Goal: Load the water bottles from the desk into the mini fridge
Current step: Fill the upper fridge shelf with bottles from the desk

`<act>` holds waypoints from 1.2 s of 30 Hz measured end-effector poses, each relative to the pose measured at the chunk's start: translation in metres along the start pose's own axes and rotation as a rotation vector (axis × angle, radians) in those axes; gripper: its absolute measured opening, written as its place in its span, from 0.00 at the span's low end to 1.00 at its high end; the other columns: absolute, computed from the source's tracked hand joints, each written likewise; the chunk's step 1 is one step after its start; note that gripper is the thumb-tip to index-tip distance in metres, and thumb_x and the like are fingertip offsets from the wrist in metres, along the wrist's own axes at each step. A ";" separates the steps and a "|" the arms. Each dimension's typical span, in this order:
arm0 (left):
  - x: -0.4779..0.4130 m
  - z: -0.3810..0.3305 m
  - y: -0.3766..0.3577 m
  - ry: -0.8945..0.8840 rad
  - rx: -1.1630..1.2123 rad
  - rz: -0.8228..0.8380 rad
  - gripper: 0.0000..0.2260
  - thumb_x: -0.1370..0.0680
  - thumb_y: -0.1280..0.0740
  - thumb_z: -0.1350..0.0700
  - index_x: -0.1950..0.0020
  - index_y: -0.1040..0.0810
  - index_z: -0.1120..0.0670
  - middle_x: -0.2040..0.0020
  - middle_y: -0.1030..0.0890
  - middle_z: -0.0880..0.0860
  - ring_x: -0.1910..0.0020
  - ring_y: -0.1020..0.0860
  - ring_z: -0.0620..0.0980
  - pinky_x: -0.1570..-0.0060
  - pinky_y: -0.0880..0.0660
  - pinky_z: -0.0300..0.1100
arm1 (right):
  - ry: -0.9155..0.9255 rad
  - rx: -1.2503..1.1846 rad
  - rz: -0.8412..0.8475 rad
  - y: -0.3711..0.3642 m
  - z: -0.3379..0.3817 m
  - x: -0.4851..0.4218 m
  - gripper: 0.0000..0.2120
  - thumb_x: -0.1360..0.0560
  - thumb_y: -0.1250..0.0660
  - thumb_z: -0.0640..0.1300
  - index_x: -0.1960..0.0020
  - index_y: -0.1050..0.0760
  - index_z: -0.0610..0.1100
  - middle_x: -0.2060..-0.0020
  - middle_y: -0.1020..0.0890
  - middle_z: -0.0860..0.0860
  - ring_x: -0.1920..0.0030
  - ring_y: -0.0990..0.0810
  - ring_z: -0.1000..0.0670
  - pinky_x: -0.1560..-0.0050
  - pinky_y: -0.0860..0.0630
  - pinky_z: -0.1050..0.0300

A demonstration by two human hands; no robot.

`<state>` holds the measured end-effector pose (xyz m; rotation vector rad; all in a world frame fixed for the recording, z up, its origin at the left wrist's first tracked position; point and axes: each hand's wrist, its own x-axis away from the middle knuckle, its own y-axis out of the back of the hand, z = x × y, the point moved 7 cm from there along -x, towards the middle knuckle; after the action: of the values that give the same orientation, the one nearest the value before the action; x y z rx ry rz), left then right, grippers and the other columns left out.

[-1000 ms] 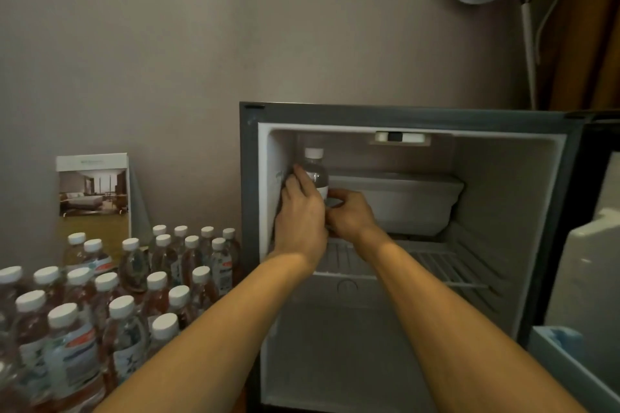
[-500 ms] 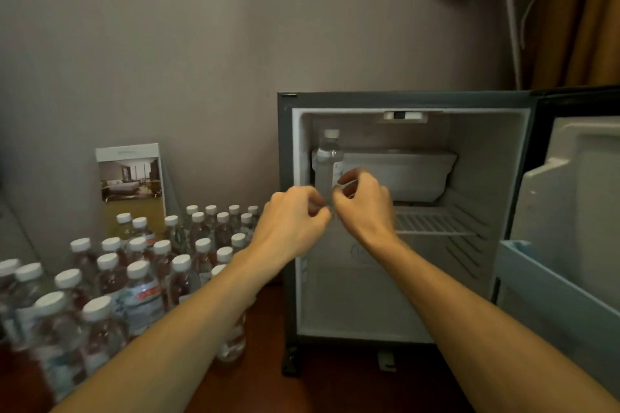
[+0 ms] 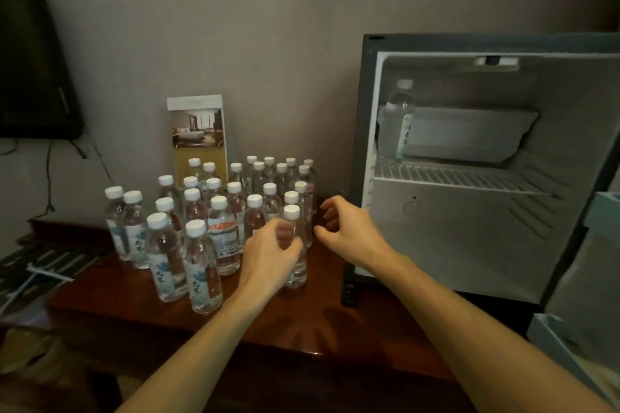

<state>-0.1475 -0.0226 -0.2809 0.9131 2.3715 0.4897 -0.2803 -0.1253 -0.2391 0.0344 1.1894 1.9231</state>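
I am hovering my left grip (image 3: 272,253), fingers curled, at the front bottle (image 3: 297,268) standing at frame centre on the counter (image 3: 302,322) (whether clasped: cannot tell), right grip (image 3: 349,232) hanging released beside it; judging I should be wrapping mid-body and lifting straight, sparing neighbouring bottles (image 3: 221,231).

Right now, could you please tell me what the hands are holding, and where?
The left hand grips the front bottle round its upper body; the right hand holds nothing.
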 end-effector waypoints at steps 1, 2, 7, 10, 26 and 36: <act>0.002 0.014 -0.002 0.035 0.020 -0.014 0.11 0.21 0.27 0.51 0.41 0.21 0.49 0.49 0.18 0.44 0.50 0.19 0.42 0.51 0.23 0.39 | -0.049 -0.024 0.033 -0.014 -0.004 -0.004 0.23 0.23 0.26 0.51 0.31 0.28 0.47 0.44 0.21 0.54 0.46 0.21 0.54 0.43 0.20 0.53; 0.003 0.025 -0.006 0.060 0.036 -0.027 0.13 0.22 0.26 0.51 0.39 0.23 0.50 0.47 0.18 0.45 0.48 0.20 0.43 0.49 0.23 0.40 | -0.089 -0.046 0.055 -0.026 -0.009 -0.006 0.26 0.24 0.25 0.51 0.30 0.30 0.46 0.41 0.22 0.52 0.44 0.22 0.53 0.42 0.21 0.54; 0.000 0.073 -0.032 0.174 0.101 0.040 0.25 0.23 0.24 0.49 0.29 0.27 0.52 0.37 0.20 0.48 0.42 0.24 0.42 0.48 0.29 0.38 | -0.203 -0.139 0.108 -0.074 -0.029 -0.024 0.29 0.27 0.21 0.52 0.32 0.29 0.46 0.38 0.20 0.51 0.43 0.21 0.54 0.42 0.20 0.54; -0.008 0.089 -0.047 0.187 0.105 0.080 0.29 0.24 0.23 0.48 0.26 0.29 0.50 0.33 0.21 0.48 0.36 0.23 0.46 0.47 0.28 0.37 | -0.228 -0.125 0.123 -0.094 -0.035 -0.036 0.32 0.30 0.20 0.58 0.32 0.29 0.49 0.41 0.19 0.53 0.43 0.19 0.52 0.42 0.18 0.50; 0.003 0.056 -0.061 0.012 0.080 0.124 0.22 0.32 0.20 0.42 0.45 0.29 0.34 0.51 0.18 0.38 0.50 0.20 0.36 0.52 0.21 0.43 | -0.135 -0.192 0.102 -0.038 -0.034 -0.011 0.30 0.35 0.20 0.62 0.37 0.24 0.56 0.48 0.16 0.58 0.48 0.17 0.59 0.47 0.16 0.55; 0.012 -0.096 -0.060 -0.209 0.281 0.125 0.20 0.32 0.26 0.34 0.44 0.24 0.37 0.51 0.17 0.37 0.53 0.18 0.37 0.52 0.18 0.53 | -0.244 -0.383 -0.219 0.109 -0.040 0.013 0.34 0.37 0.18 0.60 0.40 0.30 0.51 0.46 0.19 0.53 0.47 0.18 0.53 0.45 0.17 0.48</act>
<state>-0.2429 -0.0693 -0.2406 1.1820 2.2342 0.0990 -0.3762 -0.1657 -0.1848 -0.0616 0.6265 1.8594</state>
